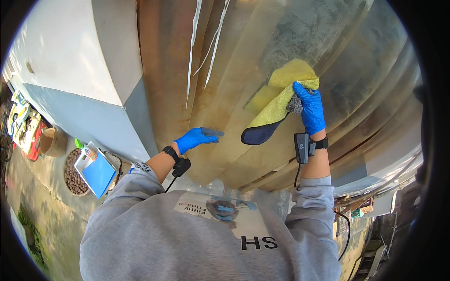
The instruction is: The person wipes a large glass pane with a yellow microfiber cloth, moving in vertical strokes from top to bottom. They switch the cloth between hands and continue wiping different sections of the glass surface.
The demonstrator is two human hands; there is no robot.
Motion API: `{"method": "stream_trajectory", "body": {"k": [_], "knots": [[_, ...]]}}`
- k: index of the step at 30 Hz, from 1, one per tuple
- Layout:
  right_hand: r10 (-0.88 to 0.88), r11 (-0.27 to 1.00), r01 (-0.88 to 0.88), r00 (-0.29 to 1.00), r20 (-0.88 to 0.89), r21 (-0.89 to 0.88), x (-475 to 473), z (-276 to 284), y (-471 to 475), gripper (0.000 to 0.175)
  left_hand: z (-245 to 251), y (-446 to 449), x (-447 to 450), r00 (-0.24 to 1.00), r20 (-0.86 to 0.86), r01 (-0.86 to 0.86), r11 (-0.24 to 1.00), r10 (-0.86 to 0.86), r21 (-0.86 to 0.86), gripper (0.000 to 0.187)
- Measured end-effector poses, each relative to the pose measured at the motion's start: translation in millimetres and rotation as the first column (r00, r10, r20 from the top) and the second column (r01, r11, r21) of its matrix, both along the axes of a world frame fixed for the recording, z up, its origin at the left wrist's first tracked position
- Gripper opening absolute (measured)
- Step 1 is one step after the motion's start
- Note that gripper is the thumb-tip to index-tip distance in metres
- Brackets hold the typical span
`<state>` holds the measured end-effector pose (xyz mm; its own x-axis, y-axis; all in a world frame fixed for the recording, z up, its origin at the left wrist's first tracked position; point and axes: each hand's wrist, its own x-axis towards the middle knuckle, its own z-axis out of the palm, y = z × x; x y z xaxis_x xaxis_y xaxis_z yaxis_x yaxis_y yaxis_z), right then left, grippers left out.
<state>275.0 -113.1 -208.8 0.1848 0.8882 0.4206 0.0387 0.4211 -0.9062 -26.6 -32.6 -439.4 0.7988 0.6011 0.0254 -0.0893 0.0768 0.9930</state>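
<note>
Before me hangs a curtain of overlapping clear plastic strips (pixel 225 112), stained brownish in places. My right hand (pixel 311 107), in a blue glove, grips a yellow and grey microfibre cloth (pixel 277 102) with a dark edge, which lies against the strips. The cloth's lower end hangs down to the left, and part of it is folded under my fingers. My left hand (pixel 198 137), also gloved in blue, touches a strip lower down on the left. Its fingers are extended and partly behind or against the plastic; it holds no cloth.
White ties (pixel 192 52) dangle over the strips. A white and grey-blue wall corner (pixel 123 105) stands at the left. Beyond it are a round pot of brown pellets (pixel 72 172), a tray with a blue sheet (pixel 98 174), a green-topped spray bottle (pixel 84 149) and a cardboard box (pixel 54 142).
</note>
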Motion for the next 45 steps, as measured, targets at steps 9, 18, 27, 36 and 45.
{"method": "stream_trajectory", "body": {"k": [9,18,27,36,45], "knots": [[-0.163,0.887,0.182,0.983,0.081,-0.425,-57,-211,-54,0.018,-7,-19,-9,0.998,0.064,-0.001,0.991,0.009,-0.132,0.029],[-0.298,0.946,0.293,0.955,-0.014,-0.135,-51,-56,-64,0.019,-13,-35,-17,0.988,0.15,0.068,0.979,-0.039,-0.194,0.028],[-0.197,0.978,0.192,0.979,-0.061,-0.08,-70,-98,-71,0.021,-16,-74,-27,0.983,0.181,0.051,0.973,-0.009,-0.227,0.028],[-0.103,0.911,0.107,0.994,0.033,-0.397,-82,-221,-157,0.019,8,-133,-41,0.999,0.038,-0.025,0.992,0.03,-0.124,0.031],[-0.006,0.989,0.019,0.996,-0.088,0.148,-66,-16,-175,0.02,11,-204,-36,0.992,0.077,-0.092,0.992,0.099,-0.088,0.035]]}}
